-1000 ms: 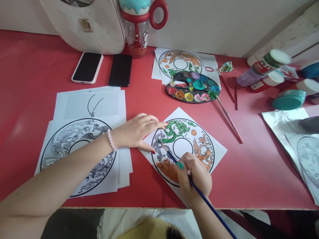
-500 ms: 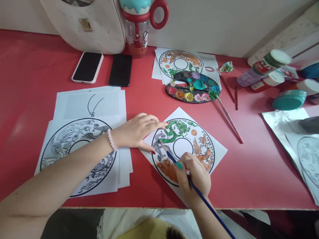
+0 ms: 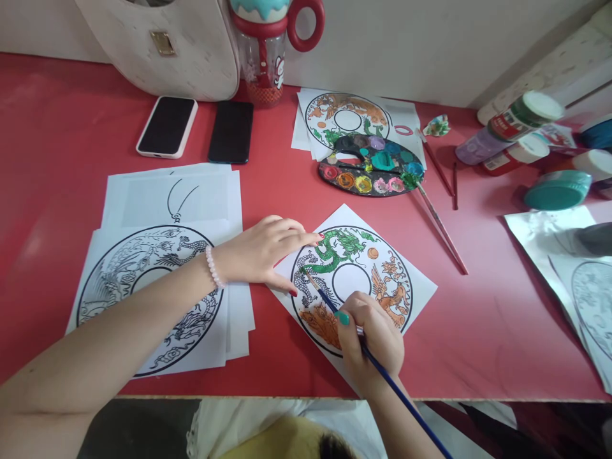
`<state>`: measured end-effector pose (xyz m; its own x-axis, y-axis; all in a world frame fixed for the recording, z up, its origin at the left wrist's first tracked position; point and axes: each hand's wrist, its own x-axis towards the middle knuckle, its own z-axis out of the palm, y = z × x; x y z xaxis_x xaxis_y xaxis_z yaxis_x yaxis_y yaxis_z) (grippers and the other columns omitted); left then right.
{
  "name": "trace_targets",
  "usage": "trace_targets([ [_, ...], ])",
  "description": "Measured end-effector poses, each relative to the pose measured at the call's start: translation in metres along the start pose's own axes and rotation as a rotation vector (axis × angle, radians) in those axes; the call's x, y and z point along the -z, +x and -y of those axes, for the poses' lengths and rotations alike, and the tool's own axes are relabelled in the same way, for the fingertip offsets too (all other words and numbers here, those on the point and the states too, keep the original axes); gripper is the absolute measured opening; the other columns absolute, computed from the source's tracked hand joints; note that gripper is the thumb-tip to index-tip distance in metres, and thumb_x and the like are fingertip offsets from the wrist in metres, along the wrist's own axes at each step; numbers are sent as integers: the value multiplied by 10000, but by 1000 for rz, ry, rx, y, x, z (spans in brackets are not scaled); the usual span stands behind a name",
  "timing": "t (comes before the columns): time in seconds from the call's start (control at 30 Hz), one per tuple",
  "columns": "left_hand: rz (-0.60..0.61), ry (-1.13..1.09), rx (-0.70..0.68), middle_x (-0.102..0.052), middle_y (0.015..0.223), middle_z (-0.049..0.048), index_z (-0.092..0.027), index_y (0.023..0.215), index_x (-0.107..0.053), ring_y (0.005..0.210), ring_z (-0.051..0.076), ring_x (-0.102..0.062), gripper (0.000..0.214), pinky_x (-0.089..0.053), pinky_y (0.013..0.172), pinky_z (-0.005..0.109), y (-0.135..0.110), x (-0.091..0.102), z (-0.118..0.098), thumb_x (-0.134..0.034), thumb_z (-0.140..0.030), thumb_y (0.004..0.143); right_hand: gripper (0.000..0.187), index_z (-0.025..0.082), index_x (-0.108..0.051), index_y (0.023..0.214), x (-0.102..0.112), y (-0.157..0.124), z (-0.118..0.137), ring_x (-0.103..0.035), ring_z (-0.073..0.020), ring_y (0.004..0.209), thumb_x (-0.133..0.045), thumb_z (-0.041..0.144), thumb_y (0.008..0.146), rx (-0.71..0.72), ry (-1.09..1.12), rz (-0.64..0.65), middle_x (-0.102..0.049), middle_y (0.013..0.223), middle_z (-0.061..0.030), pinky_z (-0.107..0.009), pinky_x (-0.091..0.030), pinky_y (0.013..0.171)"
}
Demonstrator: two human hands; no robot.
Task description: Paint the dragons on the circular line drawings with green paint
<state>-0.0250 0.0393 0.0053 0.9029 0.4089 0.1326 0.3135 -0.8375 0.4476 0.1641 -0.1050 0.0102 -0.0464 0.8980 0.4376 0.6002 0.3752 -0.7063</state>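
Note:
My right hand (image 3: 373, 335) grips a blue-handled paintbrush (image 3: 399, 392), its tip touching the uncoloured part of a dragon. The dragon belongs to a ring-shaped line drawing on a white paper sheet (image 3: 421, 290), turned cornerwise in front of me. Its upper dragon is green, and the phoenix and lower figure are orange. My left hand (image 3: 268, 252), with a pink bead bracelet (image 3: 213, 268), lies flat with fingers spread, its fingertips on the sheet's left edge. Beyond the sheet sits a paint palette (image 3: 356, 182) with several colours, a second paintbrush (image 3: 444, 233) resting on it.
Uncoloured drawing sheets (image 3: 234, 255) lie under my left forearm. Two phones (image 3: 168, 126), a white bag (image 3: 191, 57) and a clear cup (image 3: 262, 60) stand further back. Paint jars (image 3: 557, 190) crowd the right, near more brushes (image 3: 437, 166) and other papers (image 3: 540, 229).
The brush tip has shifted slightly left along the dragon, with a little more green there. My left hand stays in place.

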Motion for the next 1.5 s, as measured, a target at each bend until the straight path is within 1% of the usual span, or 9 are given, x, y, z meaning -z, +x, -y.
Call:
trace_targets([
  [0.13,6,0,-5,-553,1272,109,-183,1336,-403,1179,260,-474,782,-306,985,352,0,0,0,-676,-618,747,239,209,-390,715,1,1,-1,-409,-109,577,-490,16,816,51,52,47,-434,627,22,-263,-325,540],
  [0.33,-6,3,-13,-565,1246,111,-169,1329,-411,1160,263,-487,798,-319,972,360,0,0,0,-678,-629,735,227,207,-394,717,0,-1,-2,-418,-111,588,-487,31,826,34,49,26,-444,643,15,-263,-333,543],
  [0.53,-18,7,-22,-562,1247,111,-167,1329,-406,1157,255,-486,823,-319,970,349,0,-1,0,-705,-622,711,240,209,-381,710,0,-1,0,-418,-113,584,-481,21,823,48,98,42,-439,638,15,-266,-333,543],
  [0.7,-19,-1,-17,-555,1251,106,-178,1322,-411,1161,247,-484,831,-317,974,341,0,-1,0,-727,-614,690,255,213,-365,702,-1,-1,0,-432,-114,584,-477,14,817,39,123,4,-424,617,25,-266,-345,553],
  [0.87,-21,1,-16,-564,1231,112,-182,1327,-413,1152,254,-490,839,-319,972,351,0,-2,1,-718,-631,687,230,207,-385,710,-2,-1,-2,-420,-112,583,-479,28,821,56,94,38,-440,637,15,-263,-330,541],
  [1.07,-24,-8,-20,-564,1231,114,-185,1325,-413,1138,252,-502,837,-326,966,350,0,-1,0,-721,-628,685,249,205,-377,709,-1,-2,0,-391,-105,566,-457,-11,805,56,139,-1,-414,621,20,-260,-302,523],
  [1.27,-18,-7,-16,-564,1221,121,-187,1320,-418,1142,258,-502,831,-333,965,363,0,-1,0,-717,-634,686,226,206,-394,708,0,-2,-1,-438,-117,592,-470,21,813,51,105,43,-448,640,6,-267,-342,540],
  [1.4,-19,-12,-19,-564,1227,118,-184,1327,-413,1138,253,-503,838,-331,970,359,0,-2,1,-713,-636,689,232,201,-394,718,1,-1,0,-394,-109,565,-453,-8,800,81,137,18,-428,622,12,-262,-317,520],
  [1.5,-14,-9,-15,-563,1222,120,-184,1328,-414,1146,253,-495,844,-328,974,354,0,-2,1,-709,-645,686,230,197,-404,725,0,0,1,-418,-111,569,-457,-16,792,96,142,-3,-441,625,8,-263,-334,523],
])
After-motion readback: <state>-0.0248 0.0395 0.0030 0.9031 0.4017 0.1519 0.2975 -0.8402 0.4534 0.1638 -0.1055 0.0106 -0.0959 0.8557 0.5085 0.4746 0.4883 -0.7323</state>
